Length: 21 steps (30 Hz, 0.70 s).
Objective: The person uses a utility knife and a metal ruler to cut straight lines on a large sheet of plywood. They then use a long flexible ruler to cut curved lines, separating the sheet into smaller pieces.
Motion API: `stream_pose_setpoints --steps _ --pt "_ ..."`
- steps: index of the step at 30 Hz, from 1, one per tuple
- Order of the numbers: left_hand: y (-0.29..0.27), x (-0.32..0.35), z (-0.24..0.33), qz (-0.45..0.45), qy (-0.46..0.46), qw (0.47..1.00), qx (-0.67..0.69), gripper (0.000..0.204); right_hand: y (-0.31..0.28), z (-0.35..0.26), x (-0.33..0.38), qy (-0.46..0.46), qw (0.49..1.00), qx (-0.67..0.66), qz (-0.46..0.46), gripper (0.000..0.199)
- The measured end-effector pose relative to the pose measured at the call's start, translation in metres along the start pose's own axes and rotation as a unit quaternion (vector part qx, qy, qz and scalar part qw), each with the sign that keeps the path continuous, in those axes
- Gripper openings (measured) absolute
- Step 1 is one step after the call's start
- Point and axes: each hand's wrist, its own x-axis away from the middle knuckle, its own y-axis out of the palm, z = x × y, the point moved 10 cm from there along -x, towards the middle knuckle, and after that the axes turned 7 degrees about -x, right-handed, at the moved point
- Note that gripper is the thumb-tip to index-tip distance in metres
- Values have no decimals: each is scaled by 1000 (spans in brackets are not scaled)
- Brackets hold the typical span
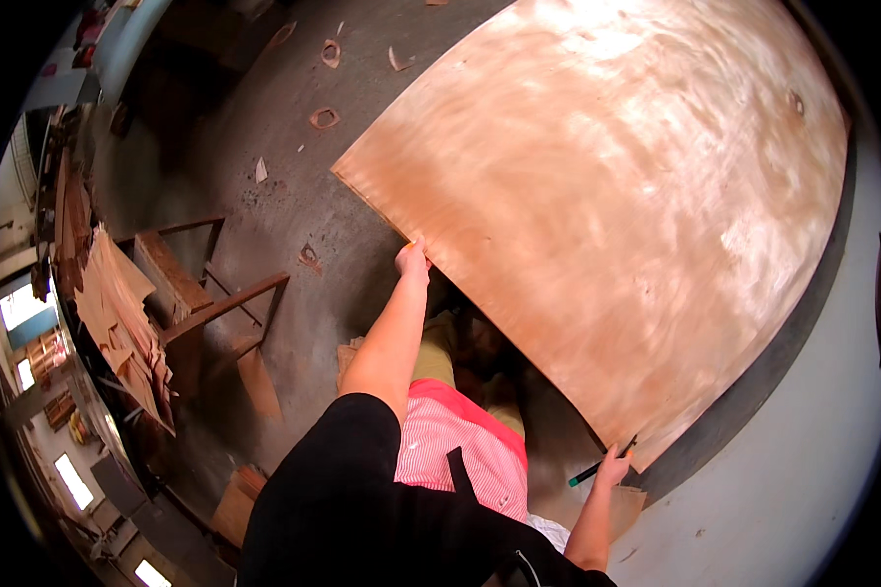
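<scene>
A large thin reddish-brown veneer sheet (607, 196) fills the upper right, lifted off the floor. My left hand (412, 260) grips its left edge with the arm stretched forward. My right hand (612, 468) holds the sheet's near corner and also has a dark green-tipped pen (597, 469) between its fingers. My black sleeve and a pink striped garment show at the bottom.
Grey concrete floor (264, 186) with small veneer scraps and ring-shaped offcuts (324, 118). A metal-framed stand (201, 293) and a stack of veneer pieces (117, 323) stand to the left. A pale wall or slab (812, 470) lies at lower right.
</scene>
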Motion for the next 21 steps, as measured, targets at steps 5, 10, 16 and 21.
stream_pose_setpoints --steps 5,10,16,21 --pt "-9 -14 1 7 0 999 -52 18 32 5 8 21 997 45 -50 61" --pt "-7 -13 4 7 -3 998 -68 16 44 -17 10 14 996 29 -87 62" --pt "-5 -23 -6 -24 -5 998 -66 18 52 -6 5 4 997 36 -71 59" --pt "-8 -19 -2 -4 -5 998 -68 21 51 -18 7 22 997 7 -75 43"
